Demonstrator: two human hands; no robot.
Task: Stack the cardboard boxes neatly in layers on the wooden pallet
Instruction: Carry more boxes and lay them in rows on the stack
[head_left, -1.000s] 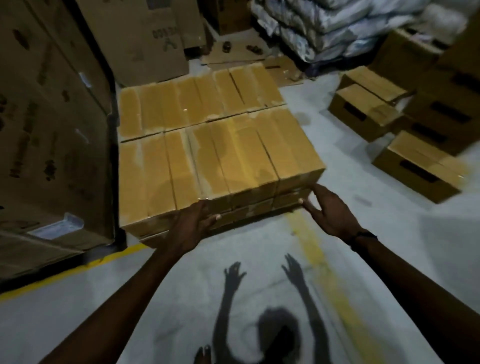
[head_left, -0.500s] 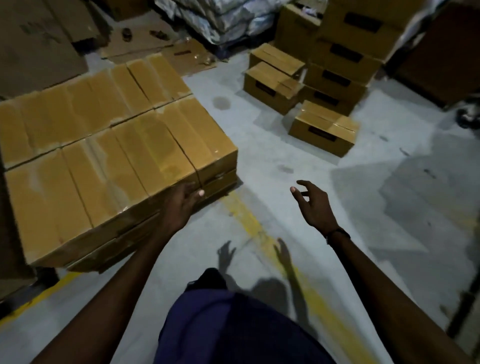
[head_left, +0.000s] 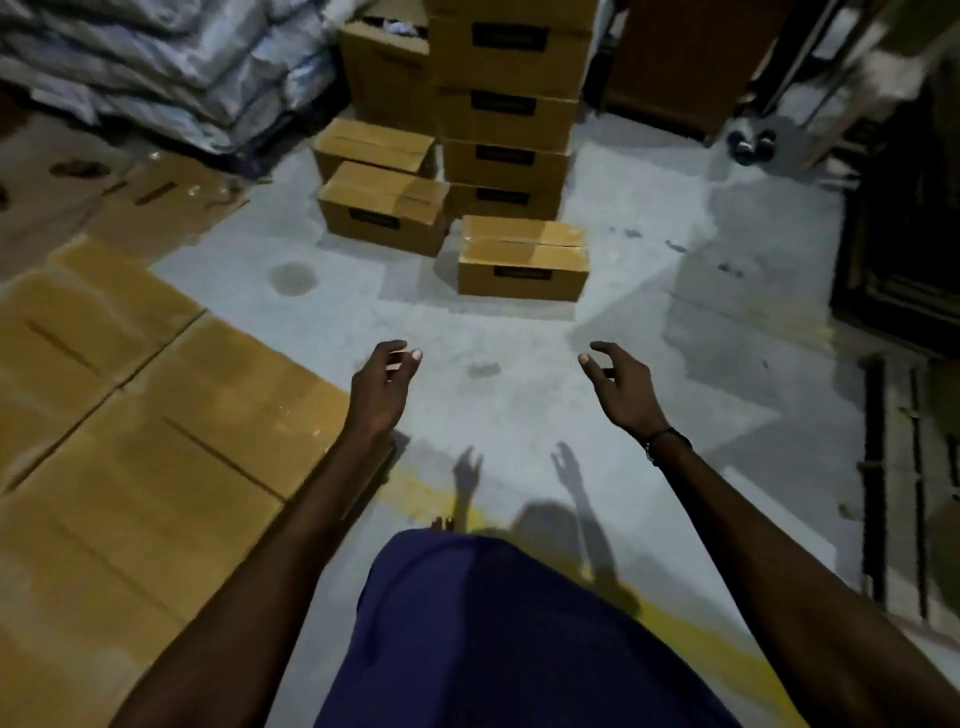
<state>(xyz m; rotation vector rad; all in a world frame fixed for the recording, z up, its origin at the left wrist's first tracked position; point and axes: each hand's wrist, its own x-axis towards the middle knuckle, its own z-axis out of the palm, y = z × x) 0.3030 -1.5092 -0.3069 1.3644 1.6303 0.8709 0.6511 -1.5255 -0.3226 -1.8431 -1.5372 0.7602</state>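
Note:
A flat layer of taped cardboard boxes (head_left: 156, 415) fills the left of the view; the pallet under it is hidden. My left hand (head_left: 382, 387) hangs in the air just past that layer's near right corner, fingers loosely curled and holding nothing. My right hand (head_left: 621, 387) is level with it to the right, also empty with fingers apart. Ahead on the floor lies a single box (head_left: 522, 260), with two more boxes (head_left: 382, 205) to its left. Behind them rises a tall stack of boxes (head_left: 506, 109).
Grey wrapped sacks (head_left: 156, 57) are piled at the far left. Flattened cardboard (head_left: 150, 202) lies on the floor before them. A dark wooden frame (head_left: 893, 249) stands at the right. A yellow floor line (head_left: 431, 499) runs under my blue-clad knee (head_left: 493, 623). Bare concrete floor separates my hands from the loose boxes.
Both hands have come off the front edge of the stacked layer. The view has swung right, from the layer toward the loose boxes on the floor.

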